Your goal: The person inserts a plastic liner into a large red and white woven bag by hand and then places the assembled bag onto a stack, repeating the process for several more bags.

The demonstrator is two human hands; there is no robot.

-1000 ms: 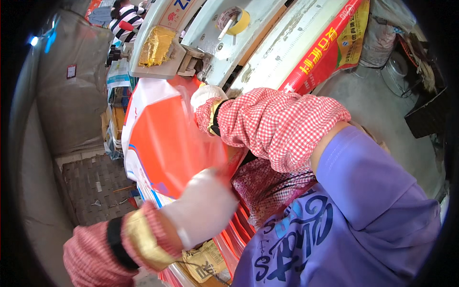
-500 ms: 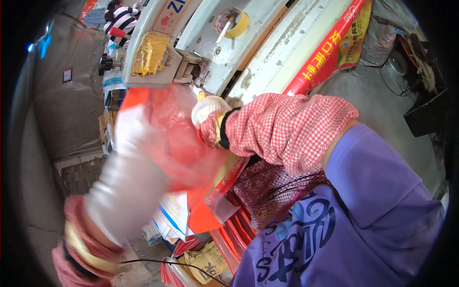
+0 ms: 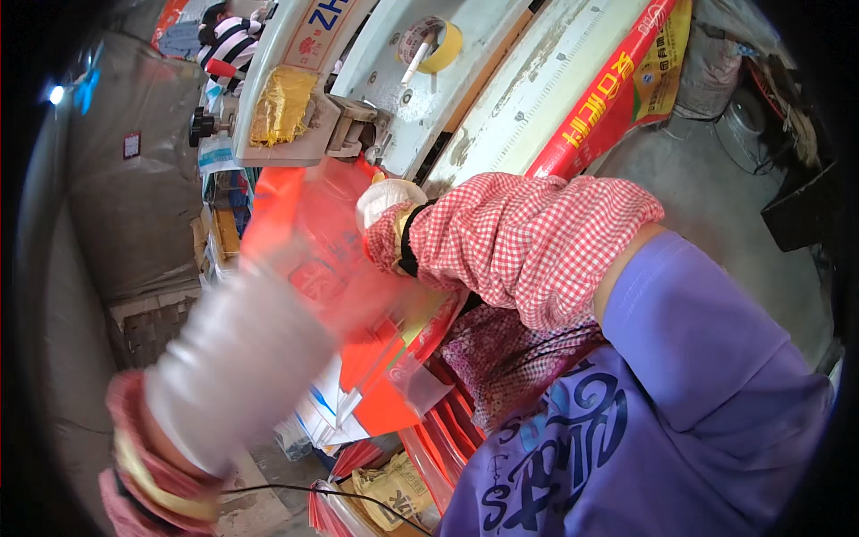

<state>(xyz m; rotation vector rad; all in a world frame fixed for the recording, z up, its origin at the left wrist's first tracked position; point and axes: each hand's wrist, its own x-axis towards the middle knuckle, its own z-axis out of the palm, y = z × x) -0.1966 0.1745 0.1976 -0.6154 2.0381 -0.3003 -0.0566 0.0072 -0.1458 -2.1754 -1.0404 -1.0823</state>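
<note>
A red plastic bag [image 3: 327,228], clear and glossy in places, spreads under the head of a pale grey sewing machine [image 3: 295,139]. Across its lower left side passes my left hand [image 3: 259,327] in a white glove, smeared by motion, so its fingers cannot be made out. At the bag's right edge, close to the machine, rests my right hand [image 3: 389,199], also gloved in white. It looks compact and rounded, with the fingers hidden from view. Below the hands, more orange-red sheets [image 3: 385,407] overlap white printed ones.
On the machine bed lies a yellow tape roll [image 3: 438,49] with a white stick in it. A red and yellow printed sack [image 3: 617,85] drapes along the bed's edge. Stacked red bags [image 3: 438,447] sit by my lap, near a black cord [image 3: 304,488]. Another person [image 3: 233,40] is far left.
My left hand has swept down toward me, uncovering the bag's upper left part, which looks flatter now. My right hand has stayed nearly in place.
</note>
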